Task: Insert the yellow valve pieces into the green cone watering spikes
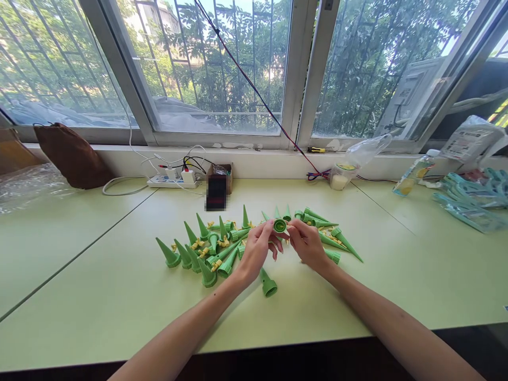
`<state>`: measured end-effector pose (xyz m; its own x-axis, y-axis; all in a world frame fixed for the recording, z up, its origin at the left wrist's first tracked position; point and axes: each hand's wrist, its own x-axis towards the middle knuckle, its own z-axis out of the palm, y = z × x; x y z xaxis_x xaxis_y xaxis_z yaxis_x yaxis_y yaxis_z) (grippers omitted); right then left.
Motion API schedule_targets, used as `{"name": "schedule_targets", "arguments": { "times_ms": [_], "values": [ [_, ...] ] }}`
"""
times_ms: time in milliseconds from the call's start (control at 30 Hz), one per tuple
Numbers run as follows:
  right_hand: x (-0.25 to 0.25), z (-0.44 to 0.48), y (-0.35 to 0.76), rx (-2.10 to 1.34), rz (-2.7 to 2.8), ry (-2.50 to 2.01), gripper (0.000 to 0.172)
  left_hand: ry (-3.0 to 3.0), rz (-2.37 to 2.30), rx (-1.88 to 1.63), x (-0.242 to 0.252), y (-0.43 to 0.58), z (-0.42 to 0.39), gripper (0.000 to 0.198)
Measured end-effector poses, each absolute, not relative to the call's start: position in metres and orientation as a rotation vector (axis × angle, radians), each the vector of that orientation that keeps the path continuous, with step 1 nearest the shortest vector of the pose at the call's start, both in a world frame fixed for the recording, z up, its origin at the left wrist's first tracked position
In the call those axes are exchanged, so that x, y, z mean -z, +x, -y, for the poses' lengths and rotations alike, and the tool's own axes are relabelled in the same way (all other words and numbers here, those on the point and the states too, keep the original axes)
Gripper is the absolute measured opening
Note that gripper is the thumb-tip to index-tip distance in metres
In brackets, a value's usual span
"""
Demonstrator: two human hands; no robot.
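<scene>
My left hand (257,250) is closed around a green plastic watering spike (280,226), with its round open end turned toward me. Close against the spike's right side, my right hand (308,244) is pinched; whatever its fingertips hold is too small to make out. Below my hands a single green spike (269,286) lies with its open end toward me. More green cone spikes (208,274) stand and lie in a loose heap to the left, mixed with small yellow valve pieces (216,264). Others, such as a long green spike (347,244), lie to the right.
At the back of the table (99,296) are a power strip (172,182), a small box (227,177), a brown bag (73,156) and a jar (339,177). A bottle (415,173) and turquoise packaged items (472,198) lie at the right. Windows rise behind.
</scene>
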<state>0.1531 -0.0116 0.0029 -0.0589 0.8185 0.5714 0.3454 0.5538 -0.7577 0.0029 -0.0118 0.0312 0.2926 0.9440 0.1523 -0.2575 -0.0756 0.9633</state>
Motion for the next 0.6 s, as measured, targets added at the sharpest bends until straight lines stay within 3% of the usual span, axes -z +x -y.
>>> {"name": "schedule_targets", "arguments": {
  "times_ms": [600],
  "values": [
    [-0.0086, 0.0142, 0.151, -0.383, 1.689, -1.048, 0.037, 1.253, -0.769, -1.182, -0.0314, 0.0035, 0.0114, 0.053]
  ]
}}
